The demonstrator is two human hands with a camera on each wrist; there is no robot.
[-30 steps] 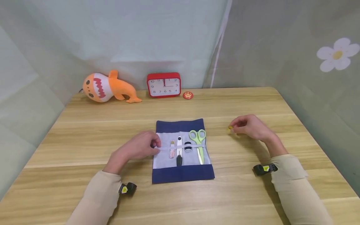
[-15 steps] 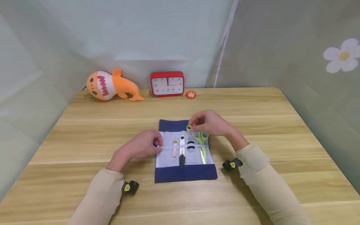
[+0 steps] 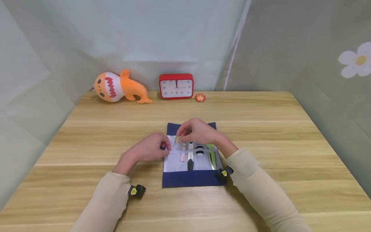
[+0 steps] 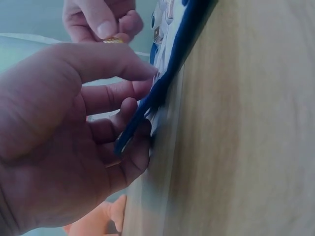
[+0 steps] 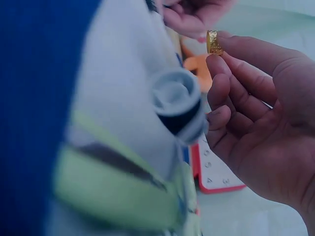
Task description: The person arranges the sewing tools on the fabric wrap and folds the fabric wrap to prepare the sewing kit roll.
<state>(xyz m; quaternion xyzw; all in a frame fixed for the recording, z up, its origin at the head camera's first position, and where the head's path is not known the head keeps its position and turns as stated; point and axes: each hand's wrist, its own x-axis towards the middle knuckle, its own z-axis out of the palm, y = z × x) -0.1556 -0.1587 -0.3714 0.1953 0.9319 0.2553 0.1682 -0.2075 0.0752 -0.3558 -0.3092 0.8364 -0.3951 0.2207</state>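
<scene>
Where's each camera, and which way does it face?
Head: worn on head, facing forward, down at the blue cloth roll; left hand, right hand, sleeves show.
Left wrist: on that wrist, facing the roll's edge; left hand, part of right show.
Right wrist: likewise, facing the gold ring; right hand, part of left show.
Wrist views share the ring.

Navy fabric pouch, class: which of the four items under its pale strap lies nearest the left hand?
The small pink item, leftmost in the row; the white tool, black spool and green scissors lie farther from the left hand.
</scene>
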